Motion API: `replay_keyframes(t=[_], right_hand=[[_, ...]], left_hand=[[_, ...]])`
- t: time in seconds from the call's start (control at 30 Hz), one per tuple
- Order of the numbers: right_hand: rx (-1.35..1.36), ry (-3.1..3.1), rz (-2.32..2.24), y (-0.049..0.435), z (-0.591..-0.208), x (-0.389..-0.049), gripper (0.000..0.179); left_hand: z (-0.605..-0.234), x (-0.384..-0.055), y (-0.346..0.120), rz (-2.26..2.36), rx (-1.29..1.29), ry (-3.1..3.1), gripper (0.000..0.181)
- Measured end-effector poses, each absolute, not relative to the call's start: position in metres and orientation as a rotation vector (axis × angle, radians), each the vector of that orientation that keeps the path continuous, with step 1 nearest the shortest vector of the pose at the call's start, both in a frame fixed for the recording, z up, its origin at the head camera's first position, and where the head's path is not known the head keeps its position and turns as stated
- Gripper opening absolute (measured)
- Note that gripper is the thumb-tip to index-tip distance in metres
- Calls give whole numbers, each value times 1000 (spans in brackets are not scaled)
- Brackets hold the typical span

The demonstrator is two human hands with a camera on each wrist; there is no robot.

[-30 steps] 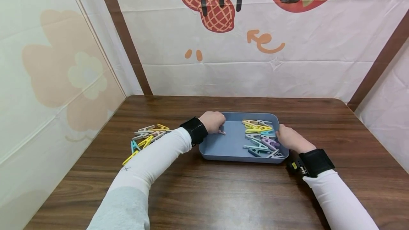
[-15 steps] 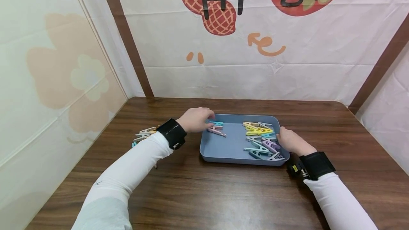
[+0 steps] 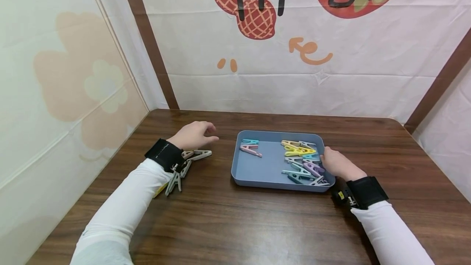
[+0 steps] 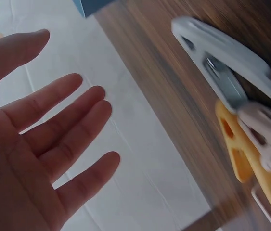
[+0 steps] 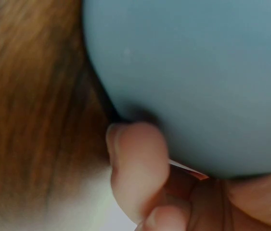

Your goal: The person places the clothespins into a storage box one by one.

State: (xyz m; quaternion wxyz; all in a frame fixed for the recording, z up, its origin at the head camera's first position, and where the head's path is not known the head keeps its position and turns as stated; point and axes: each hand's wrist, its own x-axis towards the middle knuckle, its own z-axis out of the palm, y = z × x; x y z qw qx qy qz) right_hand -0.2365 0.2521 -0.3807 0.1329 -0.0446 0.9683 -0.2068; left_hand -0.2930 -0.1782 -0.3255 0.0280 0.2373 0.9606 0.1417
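Observation:
My left hand (image 3: 194, 135), fingers spread and holding nothing, hovers just beyond a pile of clothespins (image 3: 175, 182) on the table's left side. The wrist and forearm hide part of that pile. In the left wrist view a white clothespin (image 4: 226, 60) and a yellow clothespin (image 4: 241, 156) show beside the bare palm. A blue-grey tray (image 3: 270, 171) stands at the middle, and my right hand (image 3: 340, 165) grips its right rim. Inside, at the left end, lie a blue clothespin (image 3: 250, 142) and a pink clothespin (image 3: 251, 150). Several mixed-colour clothespins, including a purple clothespin (image 3: 312, 169), line the right end.
The dark wooden table (image 3: 228, 228) runs back to a printed white cloth wall (image 3: 257, 89). Another cloth wall (image 3: 73, 134) borders its left side. Bare wood lies between the pile and the tray, and along the front.
My left hand has moved left, out of the tray and over to the pile. The blue and pink clothespins at the tray's left end are now uncovered. My right hand has kept its grip.

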Motion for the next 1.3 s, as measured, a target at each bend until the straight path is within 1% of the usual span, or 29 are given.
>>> replay_keyframes(t=[0.17, 0.3, 0.43, 0.6, 0.8, 1.07, 1.3], right_hand=[[-126, 2798, -608, 251, -379, -235, 40], [-119, 2801, -592, 250, -379, -235, 40], [-111, 2803, -581, 250, -380, -235, 41], [-117, 2804, -577, 252, -379, -234, 43], [-108, 2807, -580, 254, -379, -234, 46], [-139, 2810, -588, 253, -382, -238, 41], [-132, 2828, -562, 253, -382, -238, 40]], left_hand=[[-330, -290, -194, 409, 666, 2918, 47], [-336, -289, -199, 352, 623, 2860, 53], [-341, -288, -202, 305, 596, 2814, 54], [-345, -287, -202, 274, 565, 2796, 47], [-350, -287, -201, 247, 602, 2824, 37], [-352, -286, -204, 204, 631, 2851, 22], [-353, -289, -204, 202, 643, 2855, 16]])
